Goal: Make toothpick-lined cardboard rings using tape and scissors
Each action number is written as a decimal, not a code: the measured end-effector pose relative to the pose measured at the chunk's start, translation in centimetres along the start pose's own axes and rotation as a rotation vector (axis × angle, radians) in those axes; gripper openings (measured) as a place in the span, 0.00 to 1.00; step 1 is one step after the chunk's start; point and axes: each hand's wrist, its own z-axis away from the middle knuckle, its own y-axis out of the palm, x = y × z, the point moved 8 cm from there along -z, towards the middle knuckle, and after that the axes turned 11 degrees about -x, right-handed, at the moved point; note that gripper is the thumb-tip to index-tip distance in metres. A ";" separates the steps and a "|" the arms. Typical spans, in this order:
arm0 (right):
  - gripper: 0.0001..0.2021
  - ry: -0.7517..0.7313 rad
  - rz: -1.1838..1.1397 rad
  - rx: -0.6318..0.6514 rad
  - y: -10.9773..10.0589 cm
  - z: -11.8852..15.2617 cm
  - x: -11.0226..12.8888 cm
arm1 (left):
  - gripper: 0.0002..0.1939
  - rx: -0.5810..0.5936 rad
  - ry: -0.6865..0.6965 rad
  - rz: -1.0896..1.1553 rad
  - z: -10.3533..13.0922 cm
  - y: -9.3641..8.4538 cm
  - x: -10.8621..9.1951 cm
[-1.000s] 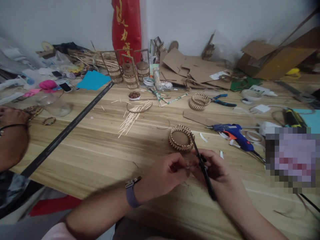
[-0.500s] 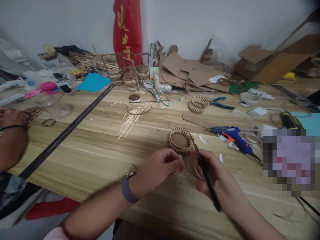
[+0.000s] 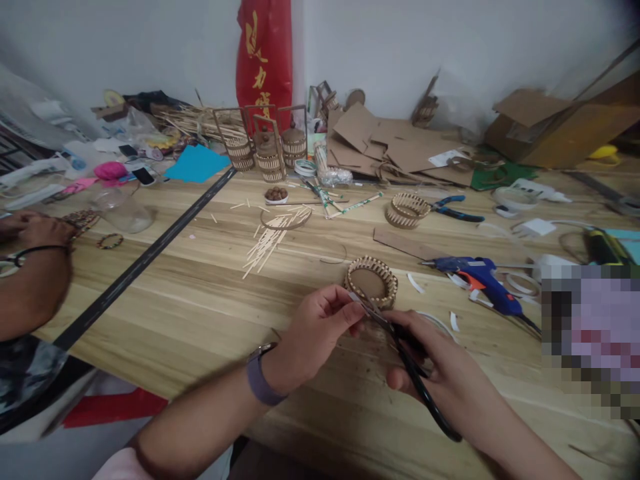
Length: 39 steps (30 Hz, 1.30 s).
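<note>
My right hand (image 3: pixel 435 360) holds a pair of black-handled scissors (image 3: pixel 413 377), their blades pointing up and left. The blade tips lie beside the fingers of my left hand (image 3: pixel 320 327), which is closed in a pinch. A small white strip (image 3: pixel 353 297) shows at those pinched fingertips, next to the blades. Just beyond both hands sits a round basket (image 3: pixel 371 279) with a wall of short sticks and a flat brown base; neither hand clearly grips it.
A blue glue gun (image 3: pixel 480 277) lies to the right among white scraps. Loose sticks (image 3: pixel 270 243), a second stick ring (image 3: pixel 407 208) and pliers (image 3: pixel 457 208) lie farther back. Left, another person's hands (image 3: pixel 43 230) rest near a clear jar (image 3: pixel 125 210).
The scissors have swung left, so their blades now meet my left fingertips. My hands have come closer together. The whole view has shifted slightly.
</note>
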 end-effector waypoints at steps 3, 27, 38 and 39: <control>0.22 0.001 -0.023 -0.005 0.1 0.1 -0.1 | 0.19 0.001 0.002 0.024 0.0 0.0 -0.2; 0.21 0.003 -0.028 -0.019 0.1 0.0 0.4 | 0.22 -0.010 -0.077 0.069 0.2 0.2 0.2; 0.26 0.060 -0.096 0.051 -0.1 -0.5 1.2 | 0.21 0.005 -0.078 0.078 0.2 0.3 0.2; 0.27 0.062 -0.093 0.051 -0.1 -0.6 1.3 | 0.20 0.004 -0.077 0.075 0.2 0.3 0.3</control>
